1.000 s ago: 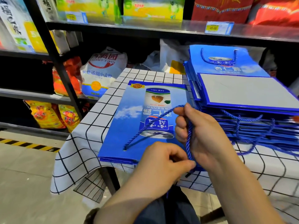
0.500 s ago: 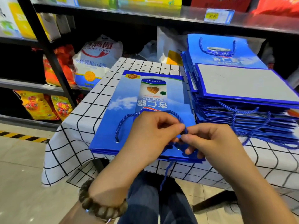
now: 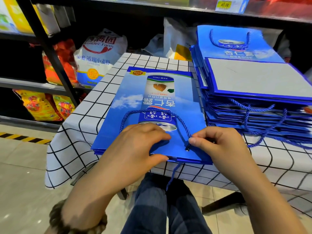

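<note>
While left hand (image 3: 135, 146) grips bag (image 3: 125, 100), right (image 3: 218, 146) pinches cord (image 3: 183, 126).

Bright indoor light, blurred, warped edges
</note>
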Tool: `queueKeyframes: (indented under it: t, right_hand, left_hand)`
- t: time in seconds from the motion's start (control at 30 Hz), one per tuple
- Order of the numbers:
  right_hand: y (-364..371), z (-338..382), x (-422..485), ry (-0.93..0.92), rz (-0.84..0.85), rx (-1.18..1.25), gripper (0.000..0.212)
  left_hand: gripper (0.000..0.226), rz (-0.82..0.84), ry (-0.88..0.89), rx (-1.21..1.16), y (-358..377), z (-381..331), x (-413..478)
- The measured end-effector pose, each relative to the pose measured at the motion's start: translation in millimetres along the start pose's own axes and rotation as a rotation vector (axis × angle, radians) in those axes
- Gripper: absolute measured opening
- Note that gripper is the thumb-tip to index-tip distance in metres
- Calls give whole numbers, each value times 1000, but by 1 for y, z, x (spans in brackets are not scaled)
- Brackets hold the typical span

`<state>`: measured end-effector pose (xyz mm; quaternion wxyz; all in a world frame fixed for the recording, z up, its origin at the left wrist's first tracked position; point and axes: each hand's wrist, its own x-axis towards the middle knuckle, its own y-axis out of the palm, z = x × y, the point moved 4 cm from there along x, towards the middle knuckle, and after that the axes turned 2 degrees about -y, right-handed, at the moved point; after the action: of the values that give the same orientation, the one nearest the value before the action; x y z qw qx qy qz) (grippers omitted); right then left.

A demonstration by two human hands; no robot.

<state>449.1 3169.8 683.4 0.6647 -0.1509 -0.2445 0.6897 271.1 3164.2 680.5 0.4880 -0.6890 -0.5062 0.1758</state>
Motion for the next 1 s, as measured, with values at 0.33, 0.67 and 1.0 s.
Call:
queueKeyframes:
  t: [0.33,0.67,1.0]
  right_hand:
    - [6,10,-3,-175,151,-405,15]
    - [3,10,-5,-239,207,-471,26]
    - [2,12,-3,-199,154,-417,23]
  left_hand:
    - [31,-171,8,-29,-5,-2,1]
    - [12,-396,22,62,6,-36,-6]
    - [13,-389,-115,375,27,-46,9]
